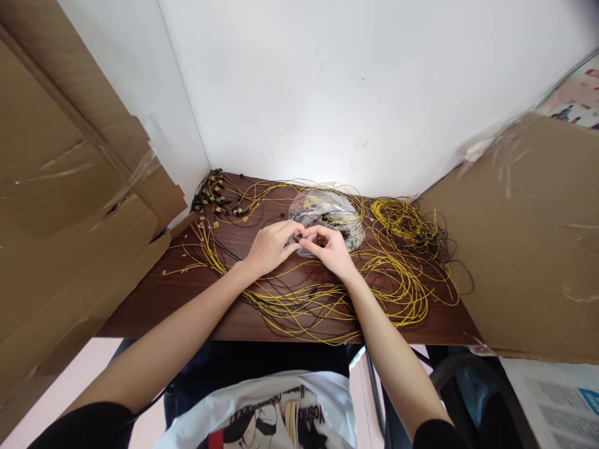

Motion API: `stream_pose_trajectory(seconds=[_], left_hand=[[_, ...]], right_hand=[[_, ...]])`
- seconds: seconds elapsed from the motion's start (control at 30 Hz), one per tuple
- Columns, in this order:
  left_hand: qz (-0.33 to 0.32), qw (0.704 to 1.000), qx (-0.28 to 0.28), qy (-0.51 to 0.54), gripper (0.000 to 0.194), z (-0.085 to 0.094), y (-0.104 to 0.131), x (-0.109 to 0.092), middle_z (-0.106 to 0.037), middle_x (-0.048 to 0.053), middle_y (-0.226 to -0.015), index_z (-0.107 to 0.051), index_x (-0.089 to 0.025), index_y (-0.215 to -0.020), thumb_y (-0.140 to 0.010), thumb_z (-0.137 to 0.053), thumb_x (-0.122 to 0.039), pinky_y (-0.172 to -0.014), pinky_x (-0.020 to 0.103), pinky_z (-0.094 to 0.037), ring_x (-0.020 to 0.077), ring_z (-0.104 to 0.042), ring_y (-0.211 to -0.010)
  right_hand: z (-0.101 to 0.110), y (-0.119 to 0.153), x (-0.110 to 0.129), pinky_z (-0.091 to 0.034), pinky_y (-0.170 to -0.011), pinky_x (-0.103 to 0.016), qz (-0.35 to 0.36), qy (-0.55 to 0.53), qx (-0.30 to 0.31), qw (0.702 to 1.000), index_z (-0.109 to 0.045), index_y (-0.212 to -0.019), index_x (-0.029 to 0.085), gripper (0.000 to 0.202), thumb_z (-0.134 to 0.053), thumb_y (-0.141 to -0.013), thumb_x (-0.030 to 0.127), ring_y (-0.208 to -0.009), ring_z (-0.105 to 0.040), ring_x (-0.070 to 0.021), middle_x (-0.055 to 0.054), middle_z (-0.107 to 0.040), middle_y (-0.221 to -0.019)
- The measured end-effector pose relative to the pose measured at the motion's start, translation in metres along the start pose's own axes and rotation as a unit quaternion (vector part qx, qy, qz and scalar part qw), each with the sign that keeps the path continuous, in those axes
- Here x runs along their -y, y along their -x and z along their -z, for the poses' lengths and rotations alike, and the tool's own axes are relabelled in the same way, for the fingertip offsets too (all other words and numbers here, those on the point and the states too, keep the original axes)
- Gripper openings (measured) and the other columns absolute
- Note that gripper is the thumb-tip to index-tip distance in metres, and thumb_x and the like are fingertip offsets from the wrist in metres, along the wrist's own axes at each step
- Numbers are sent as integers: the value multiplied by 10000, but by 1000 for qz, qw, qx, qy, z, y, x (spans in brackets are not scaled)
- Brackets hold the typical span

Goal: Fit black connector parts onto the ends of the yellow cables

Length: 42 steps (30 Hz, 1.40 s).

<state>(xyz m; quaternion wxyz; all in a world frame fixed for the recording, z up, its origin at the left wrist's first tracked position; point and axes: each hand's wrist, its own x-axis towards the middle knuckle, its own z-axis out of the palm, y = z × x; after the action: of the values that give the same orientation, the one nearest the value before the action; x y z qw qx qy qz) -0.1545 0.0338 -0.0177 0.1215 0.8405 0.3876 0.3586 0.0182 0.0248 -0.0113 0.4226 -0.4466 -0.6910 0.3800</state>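
Near the middle of the brown table, my left hand [274,245] and my right hand [331,251] meet with fingertips pinched on a small black and yellow connector [298,237]. Behind and under them lies a clear plastic bag [349,209] with small dark parts in it. Yellow and black wires [299,305] run across the table in front of my hands and loop round to the right. A bunch of black and yellow connectors [213,193] sits at the back left corner.
Tall cardboard stands at the left [70,187] and right [528,249], with a white wall [304,93] behind the table [154,312]. A coiled wire bundle [402,221] lies at the back right. White wire ends spread over the table's left part.
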Motion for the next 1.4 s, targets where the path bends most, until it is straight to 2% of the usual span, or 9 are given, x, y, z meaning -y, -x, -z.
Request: stream_pose_trajectory(seconds=[0.23,0.6,0.8,0.9,1.1,1.23,1.4], left_hand=[[1,1000,-12,10,164,2,-2,-1,-575,-6,-762,-578,-184,-948,-798,-615,-238,-610,217,-354,120,-513,-661],[30,998,-35,29,224,4,-2,1,-586,-7,-773,-584,-177,-944,-775,-647,-310,-586,219,-349,104,-489,-612],[57,994,-51,76,278,3,-3,2,-561,-28,-700,-591,-176,-929,-733,-688,-349,-562,213,-350,88,-458,-568],[103,978,-83,161,296,1,-6,4,-540,-34,-667,-591,-167,-914,-696,-717,-322,-542,204,-369,79,-450,-547],[188,908,-150,342,341,5,-15,10,-541,-8,-704,-566,-141,-904,-643,-729,-288,-432,178,-392,78,-479,-538],[214,888,-185,363,325,9,-17,10,-537,-4,-696,-565,-136,-880,-629,-723,-269,-385,158,-383,68,-469,-520],[225,888,-210,340,334,16,-18,14,-534,-2,-707,-578,-138,-879,-613,-731,-267,-387,151,-395,74,-481,-552]], right_hand=[[3,0,1,-448,-746,-270,82,74,-27,994,-660,-821,176,100,-598,-796,250,-797,-595,-149,-31,-647,-837],[2,1,-2,-467,-765,-291,86,117,-12,989,-671,-860,181,138,-545,-819,221,-810,-625,-166,-42,-693,-879],[3,0,-2,-468,-732,-292,94,144,-15,985,-667,-839,177,109,-584,-796,232,-737,-604,-163,-37,-665,-783],[4,0,0,-461,-728,-288,93,150,-23,984,-669,-807,174,133,-571,-815,264,-730,-596,-162,-35,-658,-755],[7,2,5,-458,-685,-270,80,79,-72,991,-677,-829,175,194,-569,-821,335,-667,-574,-141,-20,-653,-744],[10,4,9,-434,-595,-259,47,41,-86,994,-682,-826,179,222,-585,-807,378,-541,-490,-118,21,-543,-571],[18,4,14,-409,-541,-256,43,3,-95,995,-685,-787,181,211,-622,-778,383,-506,-456,-109,24,-533,-549]])
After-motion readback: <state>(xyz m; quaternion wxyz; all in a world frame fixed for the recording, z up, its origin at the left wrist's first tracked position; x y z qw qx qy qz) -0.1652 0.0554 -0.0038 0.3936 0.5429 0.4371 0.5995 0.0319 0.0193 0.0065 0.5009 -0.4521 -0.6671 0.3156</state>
